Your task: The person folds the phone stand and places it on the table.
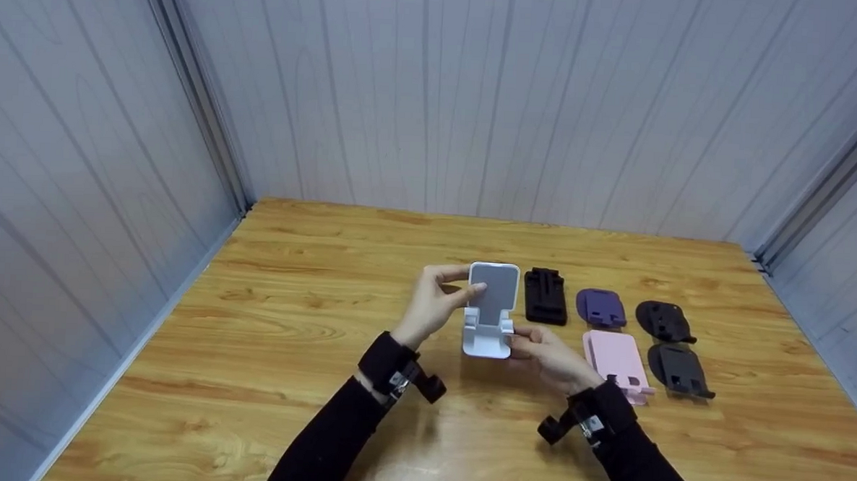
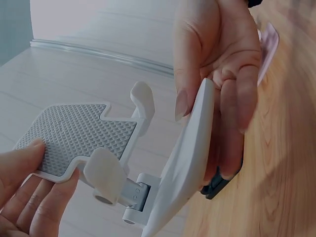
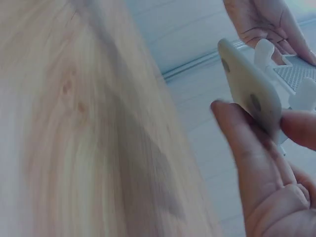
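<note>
A white folding phone stand [image 1: 487, 344] with a grey textured pad [image 2: 74, 133] is held up over the wooden table between both hands. My left hand [image 1: 429, 305] pinches the edge of its padded back plate, thumb on the pad and fingers behind. My right hand [image 1: 550, 358] grips the base [image 2: 185, 163] at its right edge, the thumb on one face and fingers on the other. Two white hooks and a hinge join the plate to the base, which stands at an angle to it. In the right wrist view the base's underside [image 3: 247, 84] shows round feet.
Right of the hands lie a black folded stand [image 1: 545, 296], a purple stand [image 1: 600, 307], a pink stand [image 1: 615, 357] near the right wrist, a black stand [image 1: 663, 321] and a dark grey stand [image 1: 679, 369]. Pale panel walls [image 1: 449, 104] enclose the wooden table [image 1: 288, 299].
</note>
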`<action>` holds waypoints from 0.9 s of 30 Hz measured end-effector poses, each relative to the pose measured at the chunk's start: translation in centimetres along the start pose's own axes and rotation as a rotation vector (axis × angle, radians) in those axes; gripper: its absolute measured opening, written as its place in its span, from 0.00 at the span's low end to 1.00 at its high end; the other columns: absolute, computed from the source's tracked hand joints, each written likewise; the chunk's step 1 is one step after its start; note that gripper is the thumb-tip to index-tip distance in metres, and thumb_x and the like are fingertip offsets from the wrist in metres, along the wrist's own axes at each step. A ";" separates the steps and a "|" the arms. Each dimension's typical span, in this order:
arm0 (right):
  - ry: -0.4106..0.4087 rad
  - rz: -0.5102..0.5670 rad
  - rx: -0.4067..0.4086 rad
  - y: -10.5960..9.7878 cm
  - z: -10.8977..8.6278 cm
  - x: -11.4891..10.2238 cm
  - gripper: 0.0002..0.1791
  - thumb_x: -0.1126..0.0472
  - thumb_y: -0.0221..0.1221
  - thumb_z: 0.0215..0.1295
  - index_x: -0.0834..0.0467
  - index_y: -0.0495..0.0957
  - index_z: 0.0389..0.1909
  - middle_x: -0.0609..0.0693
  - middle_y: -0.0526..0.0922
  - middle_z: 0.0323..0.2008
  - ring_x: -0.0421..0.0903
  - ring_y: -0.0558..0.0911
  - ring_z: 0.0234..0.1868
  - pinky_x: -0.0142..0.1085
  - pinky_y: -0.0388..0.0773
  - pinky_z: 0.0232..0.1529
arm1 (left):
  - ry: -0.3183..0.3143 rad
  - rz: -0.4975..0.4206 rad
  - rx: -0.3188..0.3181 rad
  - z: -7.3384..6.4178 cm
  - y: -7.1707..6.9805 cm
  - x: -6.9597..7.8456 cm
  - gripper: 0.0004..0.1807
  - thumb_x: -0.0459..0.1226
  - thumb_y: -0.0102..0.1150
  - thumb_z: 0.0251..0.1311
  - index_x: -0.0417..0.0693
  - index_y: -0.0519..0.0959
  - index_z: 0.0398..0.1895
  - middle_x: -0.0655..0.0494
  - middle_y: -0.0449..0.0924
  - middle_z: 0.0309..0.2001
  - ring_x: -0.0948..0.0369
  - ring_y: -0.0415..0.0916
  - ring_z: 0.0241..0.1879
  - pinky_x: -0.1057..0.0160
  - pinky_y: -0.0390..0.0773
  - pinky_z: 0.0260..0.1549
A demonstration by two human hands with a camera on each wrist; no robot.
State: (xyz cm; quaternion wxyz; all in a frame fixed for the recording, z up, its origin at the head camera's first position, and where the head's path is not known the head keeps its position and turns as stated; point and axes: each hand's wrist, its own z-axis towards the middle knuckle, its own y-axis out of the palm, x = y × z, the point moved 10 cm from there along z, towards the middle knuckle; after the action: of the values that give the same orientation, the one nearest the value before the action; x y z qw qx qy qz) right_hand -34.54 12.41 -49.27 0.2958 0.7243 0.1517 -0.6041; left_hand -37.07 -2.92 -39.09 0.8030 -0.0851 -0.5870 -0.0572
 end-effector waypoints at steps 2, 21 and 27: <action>-0.011 0.054 -0.021 0.0 0.0 0.1 0.14 0.69 0.53 0.81 0.69 0.79 0.59 0.49 0.90 0.47 0.41 0.89 0.50 0.34 0.85 0.59 | 0.003 -0.006 -0.001 0.0 0.1 -0.2 0.16 0.26 0.67 0.67 0.25 0.83 0.56 0.31 0.87 0.53 0.43 0.91 0.43 0.57 0.91 0.44; 0.007 0.128 -0.098 0.4 -0.3 0.2 0.13 0.73 0.50 0.80 0.63 0.82 0.53 0.50 0.89 0.47 0.40 0.89 0.48 0.28 0.85 0.53 | 0.151 0.155 -0.157 -0.1 1.9 -0.8 0.22 0.27 0.69 0.66 0.25 0.78 0.61 0.32 0.86 0.53 0.40 0.85 0.56 0.49 0.83 0.62; 0.000 0.139 -0.142 0.9 -0.3 0.1 0.14 0.73 0.50 0.80 0.61 0.84 0.51 0.50 0.90 0.47 0.39 0.89 0.47 0.26 0.85 0.50 | 0.213 0.210 -0.105 0.0 1.5 -0.5 0.19 0.24 0.70 0.63 0.24 0.81 0.55 0.32 0.87 0.49 0.41 0.87 0.51 0.57 0.86 0.56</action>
State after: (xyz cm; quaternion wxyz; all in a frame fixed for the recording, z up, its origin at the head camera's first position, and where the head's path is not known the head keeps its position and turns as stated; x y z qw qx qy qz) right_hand -33.76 11.91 -49.16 0.3875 0.7102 0.1434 -0.5700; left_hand -36.94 -1.45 -39.69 0.8568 -0.1813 -0.4825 -0.0124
